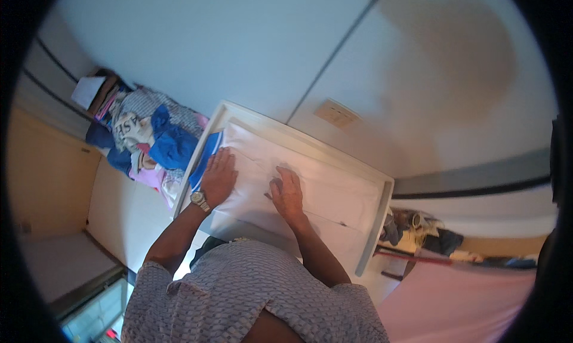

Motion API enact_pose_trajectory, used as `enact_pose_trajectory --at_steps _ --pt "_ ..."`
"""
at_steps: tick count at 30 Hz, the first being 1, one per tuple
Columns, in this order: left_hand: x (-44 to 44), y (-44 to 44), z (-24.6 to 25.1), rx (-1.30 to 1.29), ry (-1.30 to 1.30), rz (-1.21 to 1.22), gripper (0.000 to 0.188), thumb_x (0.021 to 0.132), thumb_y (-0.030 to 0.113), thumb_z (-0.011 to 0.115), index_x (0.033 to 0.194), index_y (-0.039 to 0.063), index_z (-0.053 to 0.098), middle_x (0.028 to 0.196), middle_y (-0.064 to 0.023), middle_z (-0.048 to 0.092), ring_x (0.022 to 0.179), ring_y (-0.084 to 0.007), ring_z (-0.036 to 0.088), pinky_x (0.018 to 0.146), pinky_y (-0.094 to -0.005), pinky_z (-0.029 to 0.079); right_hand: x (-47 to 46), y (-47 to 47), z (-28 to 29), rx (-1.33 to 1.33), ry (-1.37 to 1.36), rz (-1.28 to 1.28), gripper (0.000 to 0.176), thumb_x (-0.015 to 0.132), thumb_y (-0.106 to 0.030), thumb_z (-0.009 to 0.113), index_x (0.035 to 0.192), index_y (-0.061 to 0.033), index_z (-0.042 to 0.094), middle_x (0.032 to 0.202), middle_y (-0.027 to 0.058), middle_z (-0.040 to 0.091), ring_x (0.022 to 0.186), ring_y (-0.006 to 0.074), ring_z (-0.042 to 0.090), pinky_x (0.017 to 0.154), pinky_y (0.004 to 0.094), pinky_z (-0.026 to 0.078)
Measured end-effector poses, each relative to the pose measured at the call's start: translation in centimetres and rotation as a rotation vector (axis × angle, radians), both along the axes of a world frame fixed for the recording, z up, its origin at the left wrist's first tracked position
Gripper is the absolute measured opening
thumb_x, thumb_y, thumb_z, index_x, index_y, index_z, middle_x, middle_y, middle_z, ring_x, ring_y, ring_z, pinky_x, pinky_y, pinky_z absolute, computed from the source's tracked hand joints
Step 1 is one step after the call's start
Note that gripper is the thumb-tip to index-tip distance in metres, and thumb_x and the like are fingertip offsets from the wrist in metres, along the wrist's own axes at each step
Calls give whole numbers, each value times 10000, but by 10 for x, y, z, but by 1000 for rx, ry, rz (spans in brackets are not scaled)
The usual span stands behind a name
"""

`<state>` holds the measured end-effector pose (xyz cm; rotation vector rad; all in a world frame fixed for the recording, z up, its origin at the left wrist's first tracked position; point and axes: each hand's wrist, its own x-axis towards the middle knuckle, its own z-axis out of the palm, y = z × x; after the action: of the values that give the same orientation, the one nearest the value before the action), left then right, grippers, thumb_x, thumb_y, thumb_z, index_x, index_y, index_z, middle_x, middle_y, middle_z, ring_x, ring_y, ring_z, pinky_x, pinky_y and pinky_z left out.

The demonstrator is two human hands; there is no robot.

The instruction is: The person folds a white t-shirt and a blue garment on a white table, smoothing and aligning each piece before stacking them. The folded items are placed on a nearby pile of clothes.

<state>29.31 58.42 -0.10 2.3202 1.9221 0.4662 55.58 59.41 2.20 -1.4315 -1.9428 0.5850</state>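
Observation:
A white padded surface with a raised rim (309, 144) lies before me, covered with a pale pinkish-white cloth (331, 186). A blue band with white stripes (207, 159) crosses its left end. My left hand (219, 177), with a metal wristwatch (199, 200) at the wrist, rests flat on the cloth beside the blue band, fingers nearly together. Near the middle, my right hand (286, 192) is over the cloth with its fingers bent; a small dark thing (268, 195) shows by the fingertips, too small to name. Whether the right hand grips it I cannot tell.
A heap of clothes (174, 141) lies beyond the left end. A wall with a socket or switch plate (336, 114) rises behind the far rim. At right are a pink sheet (456, 298) and a cluttered shelf or ledge (421, 231). A wooden panel (49, 164) stands at far left.

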Motion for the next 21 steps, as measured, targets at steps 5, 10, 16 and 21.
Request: enact_pose_trajectory --at_steps 5,10,16,21 --pt "-3 0 -7 29 77 -3 565 1062 276 616 1527 -28 516 1653 -262 461 1572 -421 402 1289 -558 316 56 -22 3 113 -26 -197 451 912 -41 749 1346 -45 626 1338 202 654 1290 423 579 1103 503 493" --pt "-8 3 -12 30 89 -36 543 1066 268 603 1510 -35 523 1636 -267 476 1566 -429 406 1272 -565 332 124 -47 -1 186 -67 -420 436 875 32 742 1297 -37 659 1304 205 670 1255 418 604 1095 486 503" --pt "-1 10 12 37 96 -74 497 1023 231 649 1448 -18 579 1570 -270 531 1454 -456 499 1229 -570 379 196 -83 5 158 -123 -690 425 889 7 746 1303 -42 659 1292 203 666 1257 423 598 1098 491 491" --pt "61 31 53 159 -87 -283 428 968 121 710 1371 -1 635 1420 -258 635 1306 -449 594 1136 -546 471 220 -132 6 -6 -72 -865 421 909 -57 741 1321 -38 655 1309 210 654 1281 425 584 1102 501 482"
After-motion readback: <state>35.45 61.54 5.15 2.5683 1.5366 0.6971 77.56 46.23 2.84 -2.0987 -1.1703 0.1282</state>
